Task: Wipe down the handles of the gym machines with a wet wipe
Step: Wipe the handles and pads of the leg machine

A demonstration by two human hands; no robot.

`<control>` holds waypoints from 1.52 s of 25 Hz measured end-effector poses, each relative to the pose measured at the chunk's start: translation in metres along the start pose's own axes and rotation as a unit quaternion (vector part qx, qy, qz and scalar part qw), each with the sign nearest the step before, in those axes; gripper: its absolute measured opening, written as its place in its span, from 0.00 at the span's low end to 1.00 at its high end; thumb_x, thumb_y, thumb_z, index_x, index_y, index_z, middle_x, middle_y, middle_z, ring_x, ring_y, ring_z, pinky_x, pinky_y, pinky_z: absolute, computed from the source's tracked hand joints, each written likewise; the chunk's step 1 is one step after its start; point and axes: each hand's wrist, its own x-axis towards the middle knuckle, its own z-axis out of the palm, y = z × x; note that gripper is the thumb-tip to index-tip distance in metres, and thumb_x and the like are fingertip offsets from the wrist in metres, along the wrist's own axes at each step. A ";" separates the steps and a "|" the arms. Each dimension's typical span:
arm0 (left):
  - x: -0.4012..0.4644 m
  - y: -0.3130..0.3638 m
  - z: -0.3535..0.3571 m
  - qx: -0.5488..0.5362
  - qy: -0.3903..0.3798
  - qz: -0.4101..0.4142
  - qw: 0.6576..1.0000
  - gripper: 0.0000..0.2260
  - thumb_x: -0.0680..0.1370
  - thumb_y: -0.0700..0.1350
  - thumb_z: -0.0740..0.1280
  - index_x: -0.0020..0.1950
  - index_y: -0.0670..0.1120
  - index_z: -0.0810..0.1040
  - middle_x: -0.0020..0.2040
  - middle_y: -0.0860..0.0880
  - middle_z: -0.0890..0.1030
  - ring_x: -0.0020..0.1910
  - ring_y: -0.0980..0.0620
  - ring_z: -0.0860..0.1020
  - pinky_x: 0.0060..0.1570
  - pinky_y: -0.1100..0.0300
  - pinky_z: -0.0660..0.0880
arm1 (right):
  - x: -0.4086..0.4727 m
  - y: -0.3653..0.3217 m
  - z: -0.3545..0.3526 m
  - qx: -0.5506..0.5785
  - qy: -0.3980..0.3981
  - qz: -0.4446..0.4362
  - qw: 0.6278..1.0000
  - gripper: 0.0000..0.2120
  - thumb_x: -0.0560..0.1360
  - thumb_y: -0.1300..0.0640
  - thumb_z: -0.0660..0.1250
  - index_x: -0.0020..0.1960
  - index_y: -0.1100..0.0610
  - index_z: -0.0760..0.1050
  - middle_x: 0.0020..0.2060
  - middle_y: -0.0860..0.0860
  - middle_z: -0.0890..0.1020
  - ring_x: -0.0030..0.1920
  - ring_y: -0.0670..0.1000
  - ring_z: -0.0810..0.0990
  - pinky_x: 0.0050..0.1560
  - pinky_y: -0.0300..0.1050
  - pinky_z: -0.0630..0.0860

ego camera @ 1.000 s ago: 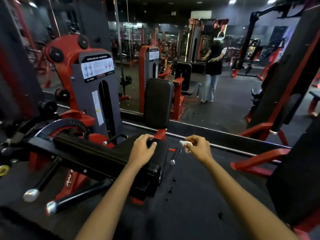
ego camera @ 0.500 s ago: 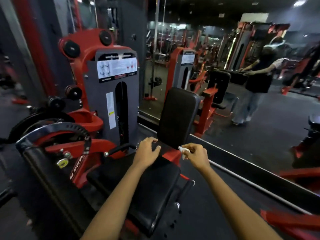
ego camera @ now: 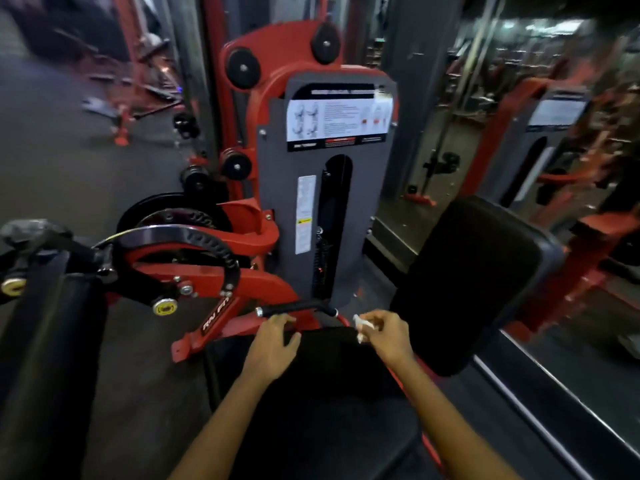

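Note:
A red and grey gym machine (ego camera: pixel 322 209) stands in front of me. Its short black handle (ego camera: pixel 294 307) with a chrome end sticks out leftward at the base of the weight stack. My left hand (ego camera: pixel 273 344) rests with relaxed fingers on the front edge of the black seat pad (ego camera: pixel 329 393), just below that handle and holding nothing. My right hand (ego camera: pixel 384 336) pinches a small crumpled white wet wipe (ego camera: pixel 362 327) over the seat, right of the handle's bend.
A black backrest pad (ego camera: pixel 474 282) stands to the right of the seat. A long black padded lever arm (ego camera: pixel 48 341) and a perforated adjustment arc (ego camera: pixel 194 251) are at the left. A mirror wall (ego camera: pixel 540 168) runs along the right, and grey floor (ego camera: pixel 69 161) lies to the left.
My view has swung left and closer to the machine. Both hands have stayed over the seat pad; the left hand's fingers have spread, and the right hand still holds the wipe.

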 end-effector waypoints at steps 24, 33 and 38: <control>0.134 -0.261 0.145 0.332 -0.012 -0.175 0.927 0.24 0.79 0.52 0.51 0.64 0.38 0.74 0.62 0.42 0.77 0.65 0.45 0.73 0.72 0.54 0.49 | 0.253 0.103 0.355 -0.141 -0.249 -0.277 0.917 0.11 0.70 0.73 0.64 0.48 0.64 0.81 0.47 0.57 0.80 0.49 0.57 0.78 0.51 0.47 0.77; 0.136 -0.270 0.148 0.366 -0.011 -0.166 0.916 0.23 0.77 0.52 0.53 0.64 0.39 0.75 0.61 0.44 0.77 0.65 0.45 0.72 0.71 0.50 0.54 | 0.301 0.161 0.308 -0.248 -0.176 -0.248 0.920 0.13 0.75 0.69 0.61 0.57 0.65 0.78 0.55 0.60 0.79 0.56 0.58 0.76 0.60 0.45 0.70; 0.137 -0.266 0.147 0.368 -0.006 -0.165 0.915 0.23 0.78 0.52 0.53 0.64 0.40 0.74 0.62 0.43 0.77 0.66 0.46 0.71 0.71 0.51 0.53 | 0.315 0.170 0.297 -0.230 -0.113 -0.152 0.954 0.14 0.75 0.72 0.60 0.58 0.66 0.77 0.56 0.63 0.78 0.56 0.60 0.75 0.58 0.45 0.71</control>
